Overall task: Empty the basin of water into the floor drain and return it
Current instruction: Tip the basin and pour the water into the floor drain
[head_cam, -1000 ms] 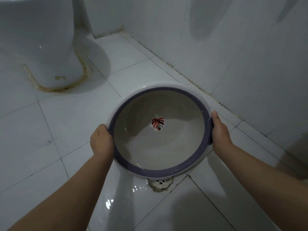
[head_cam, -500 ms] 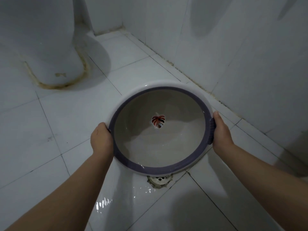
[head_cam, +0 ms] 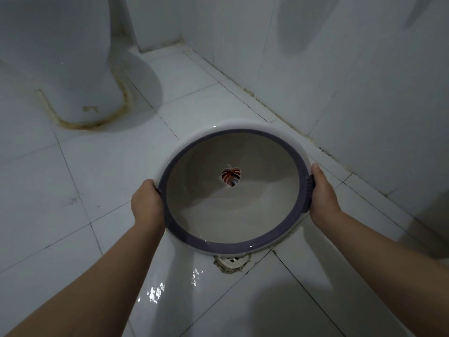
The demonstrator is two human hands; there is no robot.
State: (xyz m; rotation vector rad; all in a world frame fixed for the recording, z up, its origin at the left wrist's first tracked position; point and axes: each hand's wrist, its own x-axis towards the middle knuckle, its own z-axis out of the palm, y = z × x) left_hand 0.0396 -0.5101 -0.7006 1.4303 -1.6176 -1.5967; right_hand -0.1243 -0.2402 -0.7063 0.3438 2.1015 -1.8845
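Bathroom: toilet base [head_cam: 80, 69], white floor tiles [head_cam: 102, 166], floor drain [head_cam: 232, 261].

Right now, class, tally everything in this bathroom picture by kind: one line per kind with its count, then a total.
Hands: 2, left hand and right hand, each gripping the basin's rim
Basin: 1
Leaf sticker inside the basin: 1
Floor drain: 1
Toilet: 1
Total: 6
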